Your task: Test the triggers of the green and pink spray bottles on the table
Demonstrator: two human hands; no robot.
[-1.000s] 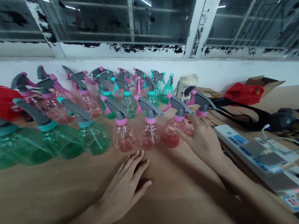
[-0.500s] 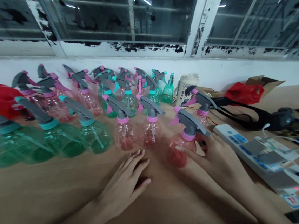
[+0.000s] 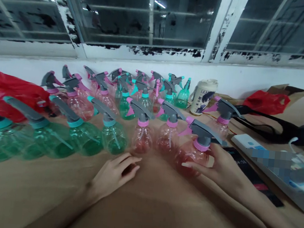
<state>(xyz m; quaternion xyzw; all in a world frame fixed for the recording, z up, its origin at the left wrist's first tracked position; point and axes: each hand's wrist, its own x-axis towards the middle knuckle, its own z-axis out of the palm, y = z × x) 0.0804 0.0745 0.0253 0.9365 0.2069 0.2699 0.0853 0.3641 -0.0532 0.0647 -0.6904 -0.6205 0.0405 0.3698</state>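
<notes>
My right hand [image 3: 223, 169] is wrapped round the body of a pink spray bottle [image 3: 188, 157] with a grey and pink trigger head. The bottle is upright, its far side hidden by my fingers. Left of it two more pink spray bottles, one nearer [image 3: 170, 139] and one farther along [image 3: 142, 138], stand close together. My left hand [image 3: 115, 173] rests low over the table, fingers loosely bent and apart from the thumb, with nothing in it. Nearest to it is a green spray bottle [image 3: 114, 139] with a turquoise collar, the end of a row of green ones.
Several pink and green spray bottles crowd the back by the wall, near a paper cup [image 3: 203, 97]. Red plastic bags lie at left [image 3: 16, 93] and right [image 3: 267, 102]. A phone [image 3: 256, 177] and a white power strip [image 3: 268, 164] lie right of my right hand.
The view has swung left, so things sit farther right. My right hand has brought the held bottle closer to the two pink ones. My left hand has drawn left, its fingers more bent.
</notes>
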